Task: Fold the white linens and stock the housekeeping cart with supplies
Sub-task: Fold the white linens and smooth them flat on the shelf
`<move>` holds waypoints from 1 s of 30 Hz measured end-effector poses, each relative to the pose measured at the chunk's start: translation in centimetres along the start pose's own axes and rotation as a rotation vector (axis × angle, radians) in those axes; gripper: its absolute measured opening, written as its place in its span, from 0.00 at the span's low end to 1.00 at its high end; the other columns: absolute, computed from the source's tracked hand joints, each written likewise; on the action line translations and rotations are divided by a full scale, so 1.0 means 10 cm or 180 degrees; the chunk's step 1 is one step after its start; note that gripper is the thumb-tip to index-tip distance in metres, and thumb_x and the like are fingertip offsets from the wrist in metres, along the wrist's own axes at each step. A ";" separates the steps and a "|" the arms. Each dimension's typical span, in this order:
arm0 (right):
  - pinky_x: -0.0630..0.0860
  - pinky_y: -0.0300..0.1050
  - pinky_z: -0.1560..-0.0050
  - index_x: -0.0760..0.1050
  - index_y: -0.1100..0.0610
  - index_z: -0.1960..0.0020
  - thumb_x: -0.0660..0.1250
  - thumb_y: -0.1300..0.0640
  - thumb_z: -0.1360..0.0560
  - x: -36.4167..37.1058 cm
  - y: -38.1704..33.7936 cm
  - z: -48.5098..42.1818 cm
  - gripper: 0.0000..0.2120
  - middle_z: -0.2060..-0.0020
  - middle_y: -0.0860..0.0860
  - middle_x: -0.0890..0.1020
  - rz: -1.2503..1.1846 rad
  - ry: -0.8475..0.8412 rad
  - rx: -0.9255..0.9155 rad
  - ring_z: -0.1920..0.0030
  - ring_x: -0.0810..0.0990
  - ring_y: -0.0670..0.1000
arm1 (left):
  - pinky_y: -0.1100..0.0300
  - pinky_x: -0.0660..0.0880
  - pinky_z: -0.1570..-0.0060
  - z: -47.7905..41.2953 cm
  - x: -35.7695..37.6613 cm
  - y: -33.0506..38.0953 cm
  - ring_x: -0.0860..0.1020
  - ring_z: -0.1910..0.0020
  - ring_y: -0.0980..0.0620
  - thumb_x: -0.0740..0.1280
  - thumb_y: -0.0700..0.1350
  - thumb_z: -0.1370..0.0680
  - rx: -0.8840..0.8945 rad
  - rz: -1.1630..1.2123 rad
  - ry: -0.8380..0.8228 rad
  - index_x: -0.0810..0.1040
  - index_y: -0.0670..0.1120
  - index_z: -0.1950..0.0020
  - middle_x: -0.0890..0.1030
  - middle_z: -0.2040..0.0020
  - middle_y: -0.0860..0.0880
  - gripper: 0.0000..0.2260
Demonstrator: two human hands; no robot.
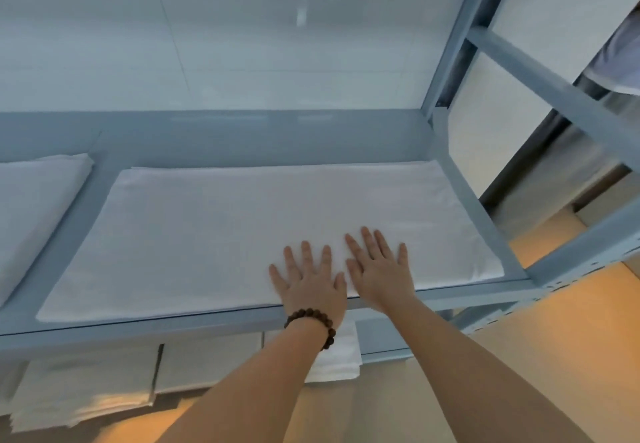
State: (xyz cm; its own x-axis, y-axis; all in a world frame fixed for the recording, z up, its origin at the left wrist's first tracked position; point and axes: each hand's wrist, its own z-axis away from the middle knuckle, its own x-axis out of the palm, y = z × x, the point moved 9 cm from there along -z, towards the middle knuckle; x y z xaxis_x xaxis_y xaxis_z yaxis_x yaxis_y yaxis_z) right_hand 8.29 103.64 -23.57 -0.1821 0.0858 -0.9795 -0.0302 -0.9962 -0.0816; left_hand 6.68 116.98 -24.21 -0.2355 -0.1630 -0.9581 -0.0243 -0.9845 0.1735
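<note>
Linen (242, 227): white cloth, matt, smooth. Shelf (242, 137): grey-blue painted metal, slight sheen. Wall (138, 26): glossy pale tile. Bracelet (313, 321): dark wooden-looking beads. Floor (519, 356): smooth, shiny.

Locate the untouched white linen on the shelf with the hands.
Head view: the untouched linen lies far left on the shelf, apart from the large linen under the left hand and right hand.
</note>
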 end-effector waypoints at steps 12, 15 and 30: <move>0.39 0.59 0.26 0.31 0.38 0.27 0.32 0.37 0.23 -0.07 1.54 -0.03 0.26 0.23 0.45 0.38 0.0221 0.0061 0.0512 0.23 0.37 0.48 | 0.34 0.39 0.30 0.01 0.03 0.03 0.38 0.23 0.42 0.35 0.62 0.23 -0.0024 -0.0226 0.0398 0.36 0.60 0.24 0.41 0.21 0.51 0.28; 0.38 0.63 0.27 0.31 0.38 0.26 0.35 0.37 0.22 -0.09 1.38 -0.17 0.26 0.24 0.44 0.35 0.0199 -0.0110 0.0325 0.24 0.36 0.49 | 0.34 0.39 0.30 -0.05 0.01 -0.01 0.39 0.23 0.42 0.32 0.63 0.25 0.0025 -0.0297 0.0417 0.37 0.61 0.24 0.42 0.21 0.51 0.29; 0.34 0.55 0.26 0.28 0.36 0.29 0.36 0.34 0.23 -0.18 0.99 -0.29 0.27 0.26 0.41 0.34 0.0381 -0.0027 -0.0838 0.24 0.35 0.46 | 0.40 0.39 0.28 -0.60 -0.26 -0.74 0.38 0.23 0.48 0.30 0.65 0.27 0.0623 -0.0592 0.0287 0.31 0.66 0.28 0.39 0.22 0.57 0.27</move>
State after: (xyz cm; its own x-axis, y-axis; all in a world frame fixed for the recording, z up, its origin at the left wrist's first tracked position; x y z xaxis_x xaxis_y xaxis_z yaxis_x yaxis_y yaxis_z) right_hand 11.15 93.63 -23.09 -0.1773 -0.0335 -0.9836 0.2480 -0.9687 -0.0117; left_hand 13.34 124.26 -24.39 -0.1224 0.0057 -0.9925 -0.2482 -0.9684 0.0250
